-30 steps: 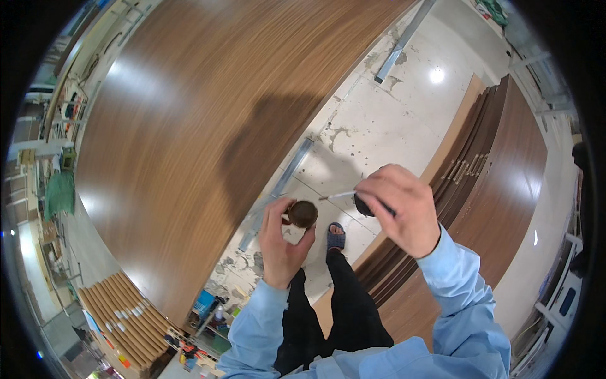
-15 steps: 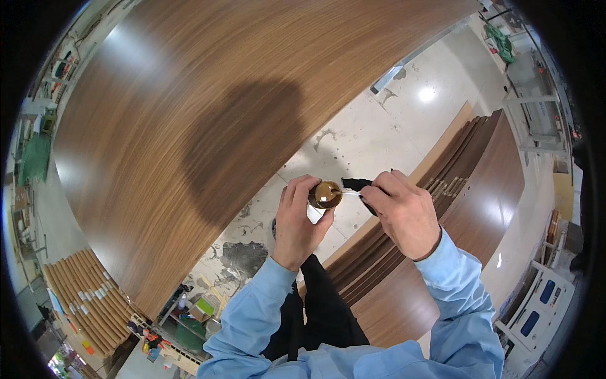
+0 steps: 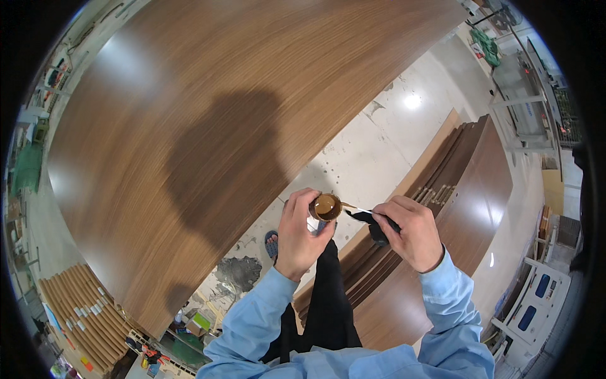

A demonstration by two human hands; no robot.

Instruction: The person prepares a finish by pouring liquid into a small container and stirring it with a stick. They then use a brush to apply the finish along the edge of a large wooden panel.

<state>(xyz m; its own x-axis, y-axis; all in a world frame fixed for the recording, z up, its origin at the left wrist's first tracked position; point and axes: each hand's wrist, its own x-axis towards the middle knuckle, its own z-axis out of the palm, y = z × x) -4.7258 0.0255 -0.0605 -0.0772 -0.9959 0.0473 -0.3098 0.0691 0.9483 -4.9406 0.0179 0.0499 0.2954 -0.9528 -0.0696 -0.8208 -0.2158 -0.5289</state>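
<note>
My left hand (image 3: pixel 300 237) is closed round a small round cup (image 3: pixel 314 208), its fingers on the far side and the thumb on the near side. Glossy brown liquid (image 3: pixel 326 204) shows inside. To the right, my right hand (image 3: pixel 411 232) pinches a thin brush (image 3: pixel 361 209) whose brown tip points left at the cup's rim; whether it touches the rim I cannot tell. A crumpled black cloth (image 3: pixel 377 234) hangs from that same hand. Beyond both hands lies a large wood-grain panel (image 3: pixel 252 76) carrying a dark shadow.
On the right, a stack of brown panels (image 3: pixel 435 252) lies at an angle beside my legs. Tan slats (image 3: pixel 82 312) are piled at the lower left. A white cabinet-like unit (image 3: pixel 533 309) stands at the far right. Pale, stained floor (image 3: pixel 360 145) runs between the panels.
The brush tip has come out of the cup to its right side. My right hand has shifted slightly right and down with the black cloth. The cup stays in my left hand.
</note>
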